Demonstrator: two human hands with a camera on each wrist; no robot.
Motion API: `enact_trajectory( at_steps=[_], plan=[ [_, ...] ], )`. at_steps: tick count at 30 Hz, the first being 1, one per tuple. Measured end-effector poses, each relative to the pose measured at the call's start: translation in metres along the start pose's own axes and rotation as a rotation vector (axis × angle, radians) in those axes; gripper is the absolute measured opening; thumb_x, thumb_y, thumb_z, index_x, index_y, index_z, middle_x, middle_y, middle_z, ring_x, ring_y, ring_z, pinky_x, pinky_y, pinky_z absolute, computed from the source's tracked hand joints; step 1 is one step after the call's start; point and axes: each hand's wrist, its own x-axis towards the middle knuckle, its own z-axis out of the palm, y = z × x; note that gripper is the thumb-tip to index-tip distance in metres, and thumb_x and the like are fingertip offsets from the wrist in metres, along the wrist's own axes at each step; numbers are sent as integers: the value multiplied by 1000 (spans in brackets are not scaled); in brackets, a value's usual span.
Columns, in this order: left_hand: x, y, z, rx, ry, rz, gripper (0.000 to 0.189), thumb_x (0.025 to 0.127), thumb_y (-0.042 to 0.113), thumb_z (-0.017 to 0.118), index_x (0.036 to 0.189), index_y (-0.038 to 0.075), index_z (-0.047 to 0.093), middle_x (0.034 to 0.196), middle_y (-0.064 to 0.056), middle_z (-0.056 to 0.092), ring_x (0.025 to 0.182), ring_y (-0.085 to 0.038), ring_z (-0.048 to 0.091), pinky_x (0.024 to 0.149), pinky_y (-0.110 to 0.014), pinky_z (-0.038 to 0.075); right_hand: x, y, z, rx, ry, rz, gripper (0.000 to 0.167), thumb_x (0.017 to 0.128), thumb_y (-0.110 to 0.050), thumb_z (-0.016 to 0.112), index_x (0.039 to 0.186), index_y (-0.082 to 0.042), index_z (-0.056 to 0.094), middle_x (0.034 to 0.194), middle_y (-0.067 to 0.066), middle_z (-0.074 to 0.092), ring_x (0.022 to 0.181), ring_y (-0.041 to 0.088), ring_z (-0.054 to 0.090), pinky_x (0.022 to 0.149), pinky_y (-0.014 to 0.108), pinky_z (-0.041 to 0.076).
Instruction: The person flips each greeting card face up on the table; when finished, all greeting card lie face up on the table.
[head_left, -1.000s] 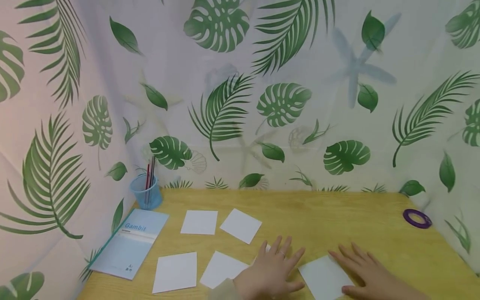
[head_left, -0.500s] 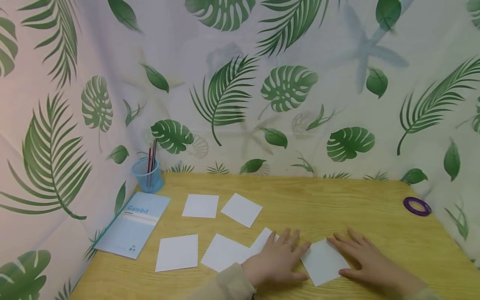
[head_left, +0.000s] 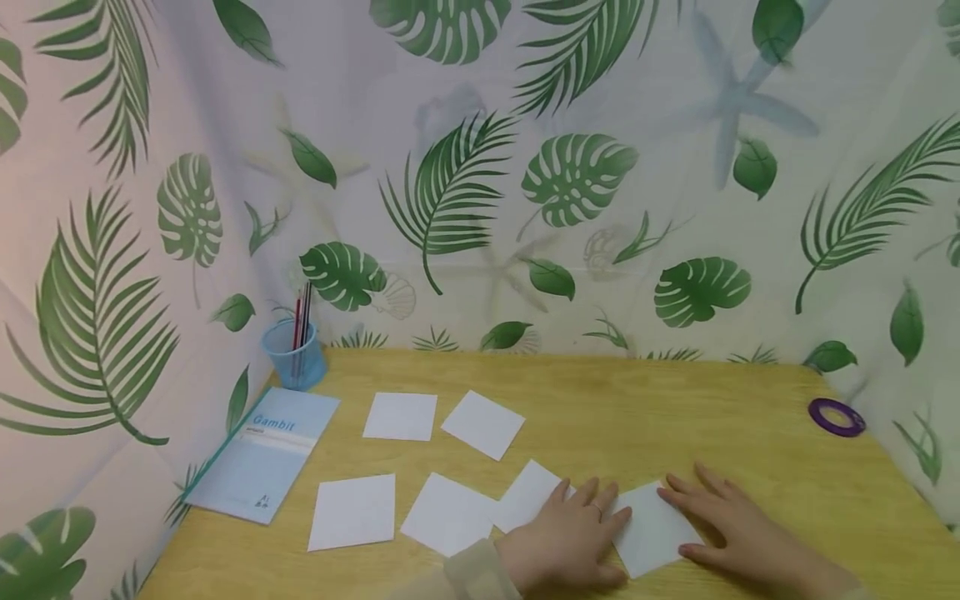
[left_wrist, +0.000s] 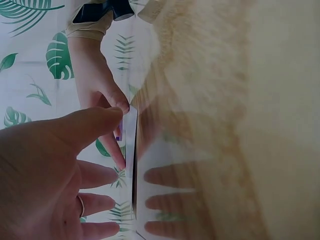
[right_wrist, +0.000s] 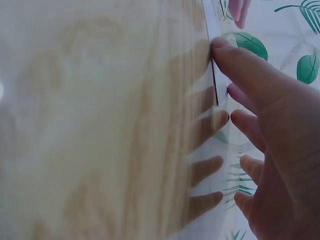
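Note:
A white paper square [head_left: 654,531] lies on the table between my two hands. My left hand [head_left: 573,533], a ring on one finger, is spread low at its left edge and overlaps a neighbouring paper square [head_left: 531,493]. On the opposite side, my right hand [head_left: 738,521] has its thumb and forefinger at the square's right edge, the other fingers extended. Seen from the left wrist, the square [left_wrist: 131,137] is nearly edge-on, with the left thumb's tip close to its near corner. The right wrist view shows the right thumb [right_wrist: 240,60] touching the square's edge.
Several more white paper squares, among them one at the front left [head_left: 352,512], lie left of my hands. A blue notebook [head_left: 262,454] and a blue pen cup [head_left: 295,358] stand along the left side. A purple tape roll [head_left: 836,417] lies at the far right.
The head view has tilted down, so the table sits higher. My left hand has slid right, uncovering more of the neighbouring square. The square between my hands has shifted slightly right.

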Motion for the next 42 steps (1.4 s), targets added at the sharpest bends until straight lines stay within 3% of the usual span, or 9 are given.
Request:
enact_trajectory(
  at_steps=[8, 11, 13, 15, 21, 29, 32, 35, 42],
  plan=[
    [5, 0, 5, 75, -9, 49, 71, 92, 72, 40, 149, 31, 42, 158, 11, 33, 146, -13, 33, 115, -42, 38, -2, 6, 1, 119, -70, 48, 70, 86, -52, 69, 148, -27, 47, 152, 2, 47, 134, -21, -17, 97, 4, -16],
    [6, -1, 4, 75, -25, 60, 68, 95, 68, 40, 149, 28, 43, 157, 12, 36, 144, -9, 35, 113, -39, 39, -1, 10, -1, 183, -102, 52, 74, 84, -54, 70, 148, -26, 47, 155, -3, 44, 132, -25, -17, 116, 49, -22],
    [7, 1, 4, 66, -39, 60, 65, 97, 65, 40, 149, 28, 43, 156, 12, 36, 143, -8, 35, 113, -37, 39, -1, 11, -2, 211, -120, 68, 75, 82, -54, 72, 147, -27, 47, 155, -4, 44, 131, -26, -15, 108, 79, 3],
    [7, 3, 5, 56, -45, 55, 61, 99, 61, 41, 149, 27, 45, 155, 12, 38, 143, -7, 36, 113, -36, 39, -1, 10, -3, 214, -156, 94, 75, 81, -55, 72, 147, -30, 47, 154, -3, 45, 147, -3, -12, 89, 84, 26],
    [10, 7, 6, 26, -21, 62, 53, 100, 53, 45, 145, 24, 51, 151, 11, 45, 140, -6, 40, 113, -33, 40, 1, 7, -7, 230, -224, 149, 73, 83, -53, 71, 148, -29, 47, 151, 24, 43, 133, 61, 31, 86, 85, 29],
    [13, 5, 8, 152, 84, 85, 47, 101, 47, 50, 141, 22, 55, 145, 8, 52, 133, -6, 48, 107, -30, 45, 3, 6, -8, 131, -136, 82, 75, 80, -61, 70, 145, -29, 51, 147, 23, 48, 129, 52, 42, 103, 72, 32],
    [12, 6, 7, 161, 101, 82, 48, 100, 47, 51, 141, 22, 55, 144, 7, 54, 132, -7, 50, 106, -29, 46, 2, 6, -6, 83, -79, 27, 73, 82, -60, 69, 145, -29, 51, 147, 17, 51, 145, 30, 32, 126, 35, 11],
    [10, 6, 6, 156, 118, 97, 51, 99, 49, 52, 141, 19, 55, 142, 5, 55, 130, -9, 51, 104, -28, 47, 0, 7, -4, 45, -7, -58, 71, 83, -56, 71, 144, -24, 53, 146, 12, 53, 148, -3, 7, 103, -3, -10],
    [11, 7, 4, 150, 166, 115, 67, 90, 63, 57, 136, 15, 59, 135, 3, 61, 121, -9, 57, 96, -21, 51, 1, 6, -3, -2, 19, -88, 69, 82, -56, 72, 140, -22, 57, 142, 4, 58, 136, -23, -7, 104, -2, -11]
  ],
)
